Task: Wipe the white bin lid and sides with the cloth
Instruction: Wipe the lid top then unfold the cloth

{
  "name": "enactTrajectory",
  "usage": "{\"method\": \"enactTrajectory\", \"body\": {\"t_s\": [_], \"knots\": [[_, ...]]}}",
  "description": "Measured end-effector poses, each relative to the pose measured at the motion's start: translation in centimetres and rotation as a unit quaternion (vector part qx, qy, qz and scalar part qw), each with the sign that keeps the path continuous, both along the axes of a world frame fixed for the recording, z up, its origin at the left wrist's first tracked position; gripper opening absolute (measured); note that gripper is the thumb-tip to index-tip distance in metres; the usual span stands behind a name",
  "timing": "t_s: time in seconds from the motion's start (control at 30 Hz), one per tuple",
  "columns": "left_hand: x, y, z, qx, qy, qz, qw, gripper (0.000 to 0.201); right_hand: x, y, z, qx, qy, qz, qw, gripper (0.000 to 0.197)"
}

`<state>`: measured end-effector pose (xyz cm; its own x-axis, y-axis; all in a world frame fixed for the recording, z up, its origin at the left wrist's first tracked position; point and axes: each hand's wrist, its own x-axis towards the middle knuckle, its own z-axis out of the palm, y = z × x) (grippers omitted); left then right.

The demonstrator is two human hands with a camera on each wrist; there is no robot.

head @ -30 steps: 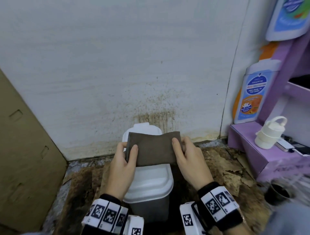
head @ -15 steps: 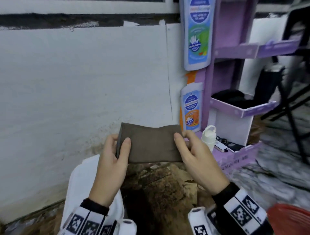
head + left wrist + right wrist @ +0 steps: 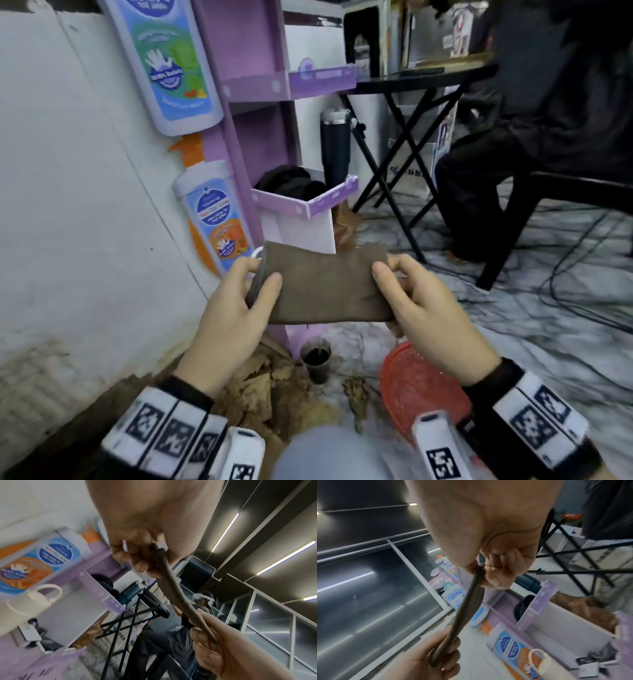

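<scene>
Both hands pinch one folded cloth (image 3: 325, 287) and hold it stretched flat between them, in the air above the floor. Left hand (image 3: 236, 308): thumb on the near face, fingers curled behind the left end. Right hand (image 3: 424, 308): thumb on the near face, fingers curled behind the right end.

Cloth: dark brown, rectangular, folded in layers; the layered edge shows at the left end. In the left wrist view the cloth (image 3: 173, 588) appears edge-on as a thin curved band; in the right wrist view it (image 3: 467, 609) appears likewise.

Not visible: the white bin. The fingers behind the cloth are hidden in the head view. The frame edges are blurred.

Containers, left to right:
- Purple shelf (image 3: 253, 102) against the wall: its lower tray (image 3: 308, 205) holds a dark bundle; what it is cannot be told.
- Small dark cup (image 3: 317, 359) on the floor at the shelf foot: contents dark, unclear.
- Red basket (image 3: 421, 387) on the floor below the right hand: partly covered by the wrist; contents cannot be told.
</scene>
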<state>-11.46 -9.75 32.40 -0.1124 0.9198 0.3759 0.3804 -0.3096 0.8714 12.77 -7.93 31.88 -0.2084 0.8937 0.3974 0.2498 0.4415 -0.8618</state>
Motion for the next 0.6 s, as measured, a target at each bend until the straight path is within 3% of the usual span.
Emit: {"method": "enactTrajectory", "body": {"t_s": [0.27, 0.43, 0.6], "knots": [[5.1, 7.4, -7.9, -0.107, 0.070, -0.188, 0.974, 0.017, 7.0, 1.0, -9.1, -0.078, -0.022, -0.090, 0.993, 0.030], [7.6, 10.1, -14.1, -0.168, 0.100, -0.242, 0.950, 0.038, 9.1, 0.9, -15.8, -0.124, -0.047, -0.163, 0.978, 0.022], [9.8, 11.5, -21.1, -0.221, 0.108, -0.282, 0.927, 0.014, 10.6, -0.5, -23.0, -0.165, -0.074, -0.224, 0.958, 0.021]]}}
